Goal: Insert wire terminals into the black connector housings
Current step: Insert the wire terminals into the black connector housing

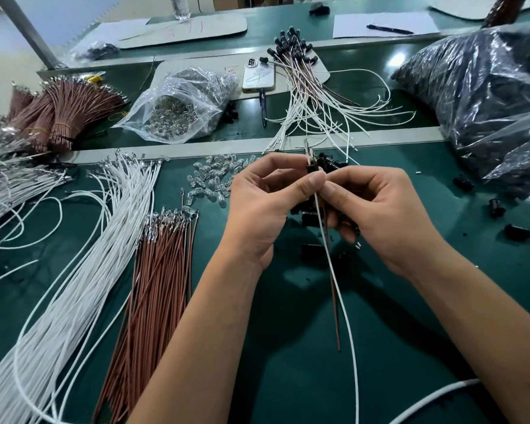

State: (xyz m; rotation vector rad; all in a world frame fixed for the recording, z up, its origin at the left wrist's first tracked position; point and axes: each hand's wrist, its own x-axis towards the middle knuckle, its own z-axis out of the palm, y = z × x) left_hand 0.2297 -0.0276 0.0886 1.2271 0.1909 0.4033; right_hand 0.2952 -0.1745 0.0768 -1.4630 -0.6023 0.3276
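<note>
Over the middle of the green mat, my left hand pinches a small black connector housing between thumb and fingers. My right hand pinches the wires just below it. A white wire and a brown wire hang down from the housing toward me, their terminal ends sticking up above it. Loose black housings lie on the mat under my hands. Left of my arms lie a fan of white wires and a bundle of brown wires with metal terminals.
Small clear bulbs are scattered behind my left hand. A clear bag of bulbs, a phone, finished assemblies and tied brown wire bundles sit further back. A large bag of black housings fills the right.
</note>
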